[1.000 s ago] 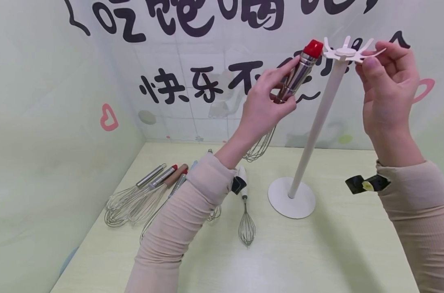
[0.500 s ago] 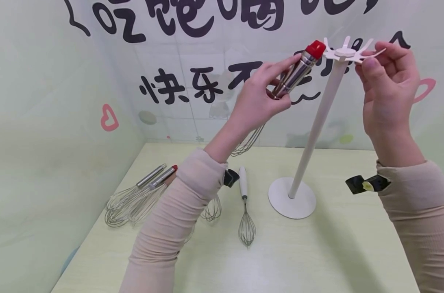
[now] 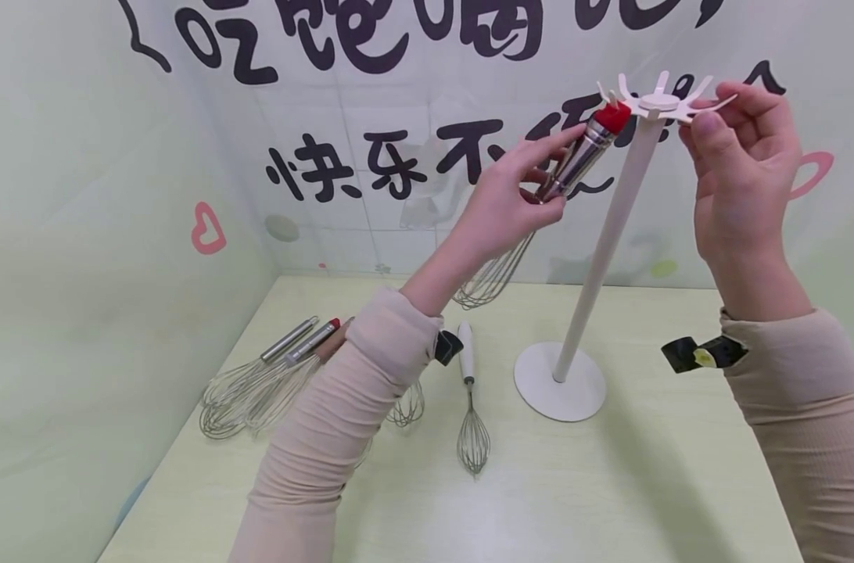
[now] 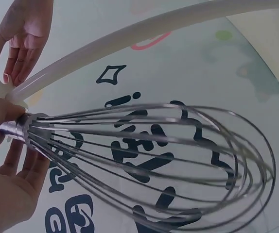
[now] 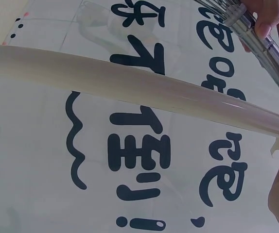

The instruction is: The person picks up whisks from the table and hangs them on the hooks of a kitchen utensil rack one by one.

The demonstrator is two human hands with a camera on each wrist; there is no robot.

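In the head view my left hand [image 3: 504, 199] grips a whisk [image 3: 576, 160] by its steel handle, tilted with the red end up and the wire loops hanging below. That red end overlaps the left prongs of the white hook rack [image 3: 659, 103] on top of a stand. My right hand [image 3: 747, 176] pinches a prong on the rack's right side between thumb and fingers. The left wrist view shows the wire loops [image 4: 154, 145] fanning out from the fingers; the right wrist view shows the handle [image 5: 268, 53] beside the pale pole [image 5: 144, 87].
The stand's round base [image 3: 561, 399] rests on the light table. A white-handled whisk [image 3: 467, 352] lies left of it. Farther left several whisks lie together, among them a steel one [image 3: 286, 342] and a red-tipped one [image 3: 313, 342]. My left sleeve [image 3: 342, 407] covers others. A lettered wall stands behind.
My left hand first drew the whisk slightly left, then brought it back right. The red end is now lower, with rack prongs showing above it. My right hand keeps its hold.
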